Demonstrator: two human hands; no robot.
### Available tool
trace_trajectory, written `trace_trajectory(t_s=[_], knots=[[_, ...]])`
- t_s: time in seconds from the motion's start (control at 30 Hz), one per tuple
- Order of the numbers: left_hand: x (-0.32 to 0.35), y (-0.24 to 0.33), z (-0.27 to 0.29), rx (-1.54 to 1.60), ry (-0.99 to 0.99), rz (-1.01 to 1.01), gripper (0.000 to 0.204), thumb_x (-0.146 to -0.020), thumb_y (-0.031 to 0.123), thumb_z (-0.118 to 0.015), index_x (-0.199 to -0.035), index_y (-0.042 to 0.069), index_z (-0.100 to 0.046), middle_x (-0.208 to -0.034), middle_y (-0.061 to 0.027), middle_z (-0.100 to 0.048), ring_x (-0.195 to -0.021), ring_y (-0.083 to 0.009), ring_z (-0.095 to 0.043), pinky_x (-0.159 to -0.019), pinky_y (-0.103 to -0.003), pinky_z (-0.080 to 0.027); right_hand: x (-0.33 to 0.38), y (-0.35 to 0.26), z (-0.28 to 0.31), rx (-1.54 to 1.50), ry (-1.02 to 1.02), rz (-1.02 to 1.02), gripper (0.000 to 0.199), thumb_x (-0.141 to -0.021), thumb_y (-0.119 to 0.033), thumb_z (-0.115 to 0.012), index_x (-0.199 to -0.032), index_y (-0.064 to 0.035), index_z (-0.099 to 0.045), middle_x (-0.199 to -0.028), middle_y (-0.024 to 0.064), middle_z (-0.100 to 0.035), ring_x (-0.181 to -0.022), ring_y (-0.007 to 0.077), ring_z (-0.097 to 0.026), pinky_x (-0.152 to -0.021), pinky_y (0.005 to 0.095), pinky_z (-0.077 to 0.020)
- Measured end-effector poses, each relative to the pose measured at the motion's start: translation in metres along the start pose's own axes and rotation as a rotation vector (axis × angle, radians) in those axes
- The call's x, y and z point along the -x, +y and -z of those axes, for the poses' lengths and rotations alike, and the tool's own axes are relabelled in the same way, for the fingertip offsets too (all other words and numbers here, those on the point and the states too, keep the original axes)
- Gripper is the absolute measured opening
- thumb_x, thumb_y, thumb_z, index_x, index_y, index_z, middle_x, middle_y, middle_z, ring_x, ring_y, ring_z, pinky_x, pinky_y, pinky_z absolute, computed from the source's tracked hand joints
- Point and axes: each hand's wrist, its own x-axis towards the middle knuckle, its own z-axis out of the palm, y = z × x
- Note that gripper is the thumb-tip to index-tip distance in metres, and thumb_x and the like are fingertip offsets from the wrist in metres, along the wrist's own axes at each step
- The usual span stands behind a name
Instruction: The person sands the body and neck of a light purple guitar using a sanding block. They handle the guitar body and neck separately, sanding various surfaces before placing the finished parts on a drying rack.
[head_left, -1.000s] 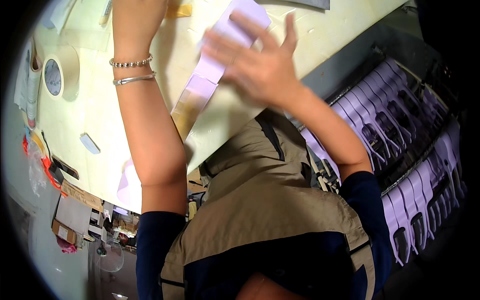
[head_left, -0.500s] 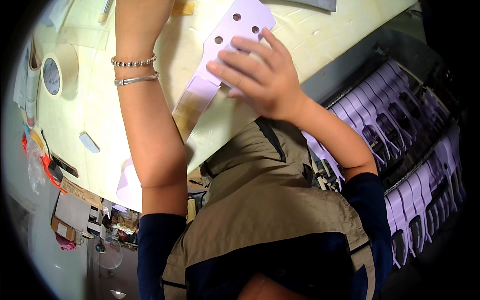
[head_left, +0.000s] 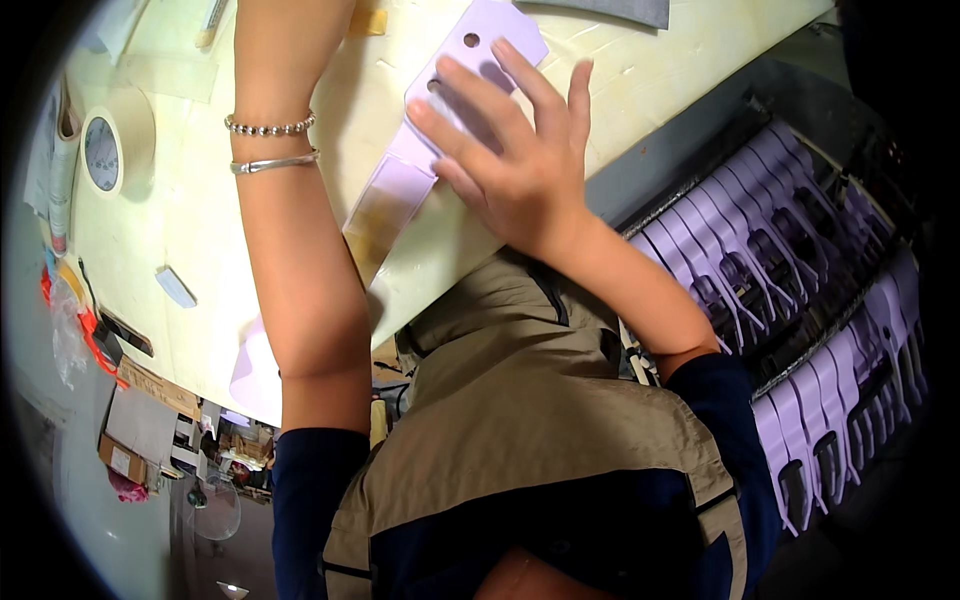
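- Panel (head_left: 412, 145), lilac with round holes, lies aslant on the cream tabletop (head_left: 200, 230).
- Right hand (head_left: 532, 175): open, fingers spread over the panel, gripping nothing; contact unconfirmed.
- Left hand (head_left: 298, 25): cut off by upper edge, fingers unseen; grip cannot be told.
- Tape roll (head_left: 128, 145): left side of tabletop.

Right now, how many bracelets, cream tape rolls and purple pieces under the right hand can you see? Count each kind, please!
Bracelets: 2
Cream tape roll: 1
Purple piece, partly under the right hand: 1
Total: 4
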Motion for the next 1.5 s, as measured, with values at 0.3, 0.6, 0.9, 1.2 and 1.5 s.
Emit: trace_trajectory(t_s=[0.3,0.6,0.9,1.2,1.5], knots=[[-0.004,-0.003,0.003,-0.024,-0.01,0.015,0.027,-0.09,0.022,-0.061,-0.103,-0.001,-0.061,-0.065,-0.0026,-0.057,-0.06,-0.0085,-0.055,-0.057,-0.023,-0.044,0.005,-0.003,0.0,-0.009,0.006,-0.044,0.052,-0.058,-0.03,-0.081,-0.108,-0.033,-0.067,-0.128,-0.0023,-0.054,-0.125,0.0283,-0.042,-0.101,0.0715,-0.0179],[-0.001,-0.004,0.003,0.002,0.02,0.016,0.026,-0.09,0.021,-0.061,-0.103,-0.001,-0.061,-0.066,-0.0028,-0.058,-0.061,-0.0087,-0.056,-0.057,-0.023,-0.045,0.01,-0.008,0.003,0.006,-0.05,-0.112,0.05,-0.062,-0.03,-0.079,-0.11,-0.0341,-0.066,-0.128,0.0017,-0.053,-0.126,0.0304,-0.04,-0.099,0.0719,-0.022],[-0.003,-0.007,0.002,0.01,-0.008,0.055,0.026,-0.09,0.021,-0.062,-0.103,-0.001,-0.061,-0.065,-0.0022,-0.058,-0.059,-0.0083,-0.055,-0.056,-0.023,-0.044,0.011,-0.008,0.006,-0.008,-0.058,-0.113,0.051,-0.064,-0.027,-0.079,-0.113,-0.0315,-0.066,-0.129,0.0043,-0.053,-0.126,0.0321,-0.04,-0.098,0.0728,-0.0221],[-0.003,-0.007,0.003,-0.006,-0.028,0.052,0.026,-0.09,0.021,-0.061,-0.104,-0.001,-0.06,-0.065,-0.0033,-0.057,-0.06,-0.0082,-0.055,-0.055,-0.023,-0.043,0.011,-0.008,0.007,-0.001,-0.062,-0.14,0.054,-0.06,-0.027,-0.081,-0.112,-0.0335,-0.065,-0.127,0.0037,-0.053,-0.126,0.0315,-0.041,-0.098,0.0723,-0.0233],[-0.004,-0.006,0.001,-0.031,-0.026,0.033,0.027,-0.091,0.021,-0.061,-0.106,-0.001,-0.06,-0.064,-0.0034,-0.057,-0.058,-0.0089,-0.054,-0.056,-0.024,-0.043,0.01,-0.008,0.01,-0.032,-0.065,-0.112,0.057,-0.061,-0.026,-0.081,-0.115,-0.032,-0.064,-0.131,0.004,-0.052,-0.125,0.0328,-0.042,-0.096,0.0733,-0.0249]])
